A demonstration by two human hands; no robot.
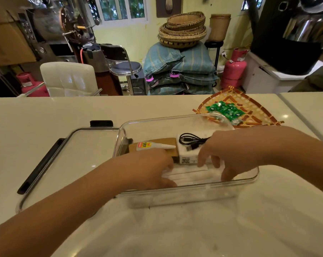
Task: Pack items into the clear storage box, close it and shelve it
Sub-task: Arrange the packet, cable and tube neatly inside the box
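Clear storage box (175, 193) sits open at centre of the white counter (45, 115), slightly toward 3 o'clock. Its lid (86, 143) lies flat on the counter at the box's 9 o'clock, touching or just beside the box wall, black latches on its edges. Inside the box: brown cardboard packet (157, 143) with a glue tube (153, 146) on top, nozzle pointing to 3 o'clock; white boxed item (188, 154) just beside it, with a coiled black USB cable (192, 140) on top. White flat item (190, 175) lies on the box floor at 6 o'clock of those, looks like a mask or folded sheet, can't tell which. Both hands are inside the box: left hand (151, 167) fingers loosely curled, thumb and fingertips on the white flat item's left end; right hand (229, 154) fingers spread downward, tips on or near its right end, actual grip can't tell. Woven tray (257, 106) with green sachets (225, 109) sits at the box's 1 o'clock, behind the far rim.
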